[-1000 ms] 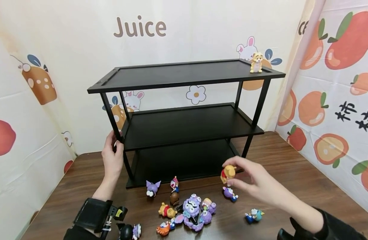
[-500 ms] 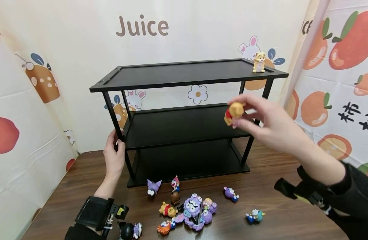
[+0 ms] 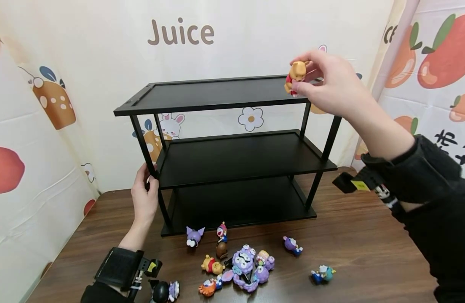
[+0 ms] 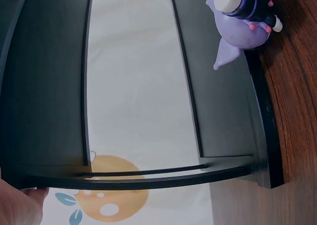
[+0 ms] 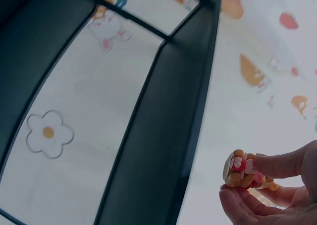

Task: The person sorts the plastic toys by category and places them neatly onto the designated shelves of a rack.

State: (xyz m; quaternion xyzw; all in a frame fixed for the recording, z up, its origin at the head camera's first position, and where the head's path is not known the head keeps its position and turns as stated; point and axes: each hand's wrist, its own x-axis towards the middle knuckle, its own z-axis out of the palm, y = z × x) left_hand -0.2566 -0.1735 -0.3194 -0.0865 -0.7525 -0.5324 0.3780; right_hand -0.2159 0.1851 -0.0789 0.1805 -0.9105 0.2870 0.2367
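In the head view, a black three-tier rack (image 3: 232, 162) stands on the wooden table. My left hand (image 3: 144, 198) grips its left front post beside the middle shelf, and shows at the lower left corner of the left wrist view. My right hand (image 3: 332, 82) pinches a small yellow bear figurine in a red shirt (image 3: 296, 75), raised over the right part of the top shelf (image 3: 225, 93). Thumb and fingers hold the figurine (image 5: 242, 171) from both sides in the right wrist view. The right hand covers the rack's top right corner and the cream figurine there.
Several figurines lie in front of the rack: a purple eared one (image 3: 194, 237), a second yellow bear (image 3: 212, 265), a large purple one (image 3: 243, 263), an orange-haired one (image 3: 207, 287), a purple-and-blue one (image 3: 292, 245) and a teal-and-blue one (image 3: 323, 273). Printed curtains (image 3: 84, 160) surround the table.
My right hand has lifted the bear figurine from near the bottom shelf, past the middle shelf, up to the top shelf's height. The left hand stays on the post.
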